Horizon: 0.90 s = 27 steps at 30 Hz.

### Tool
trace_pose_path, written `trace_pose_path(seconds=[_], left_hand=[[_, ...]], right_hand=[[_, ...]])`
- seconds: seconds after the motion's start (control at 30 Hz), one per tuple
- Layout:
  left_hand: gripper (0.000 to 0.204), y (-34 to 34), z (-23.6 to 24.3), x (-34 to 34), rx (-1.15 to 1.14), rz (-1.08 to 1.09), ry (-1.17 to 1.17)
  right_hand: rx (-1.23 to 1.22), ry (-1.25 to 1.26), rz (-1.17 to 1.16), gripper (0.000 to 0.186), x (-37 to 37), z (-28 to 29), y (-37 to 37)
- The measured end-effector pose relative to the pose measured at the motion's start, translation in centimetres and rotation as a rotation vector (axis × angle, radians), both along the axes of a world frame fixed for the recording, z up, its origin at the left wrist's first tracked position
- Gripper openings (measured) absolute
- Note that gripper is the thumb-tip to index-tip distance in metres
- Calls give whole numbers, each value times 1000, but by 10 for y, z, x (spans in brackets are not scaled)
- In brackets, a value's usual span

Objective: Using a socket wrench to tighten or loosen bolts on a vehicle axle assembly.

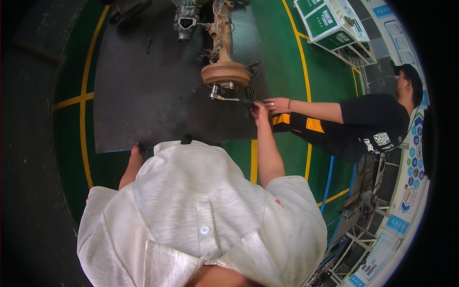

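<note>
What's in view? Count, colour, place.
work surface: one, grey, centre
drum: one, rusty, upper centre
axle: one, rusty, behind drum
gearbox: one, grey, left of axle
wrench: one, silver, drum's front
chain: one, dark, right of drum
small pieces: two, dark, left of drum
cabinet: one, green-white, upper right
floor: one, green, around surface
co-worker: one, dark clothes, right
shirt: one, pale grey, bottom
left hand: one, surface's near edge
right hand: one, on wrench
</note>
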<state>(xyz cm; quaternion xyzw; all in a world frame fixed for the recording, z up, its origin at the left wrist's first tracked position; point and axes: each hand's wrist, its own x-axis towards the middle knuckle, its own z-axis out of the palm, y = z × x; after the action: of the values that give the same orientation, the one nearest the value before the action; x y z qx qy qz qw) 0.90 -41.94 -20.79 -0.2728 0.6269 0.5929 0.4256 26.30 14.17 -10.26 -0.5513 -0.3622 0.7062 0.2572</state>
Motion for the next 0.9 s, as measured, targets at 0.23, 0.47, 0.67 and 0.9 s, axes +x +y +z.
trace_pose_path(seconds=[0.23, 0.47, 0.67, 0.9], left_hand=[[43, -5, -40, -14, 0, 266, -202], [47, -32, -65, -7, 8, 272, -270], [46, -35, -53, 5, 88, 331, -283], [50, -32, -55, 6, 134, 359, -201]], right_hand=[[76, -3, -67, 19, -5, 29, 2], [1083, -233, 57, 24, -86, 171, -89], [1432, -248, 502, 21, -181, 166, -185], [1485, -329, 773, 22, -213, 127, -213]])
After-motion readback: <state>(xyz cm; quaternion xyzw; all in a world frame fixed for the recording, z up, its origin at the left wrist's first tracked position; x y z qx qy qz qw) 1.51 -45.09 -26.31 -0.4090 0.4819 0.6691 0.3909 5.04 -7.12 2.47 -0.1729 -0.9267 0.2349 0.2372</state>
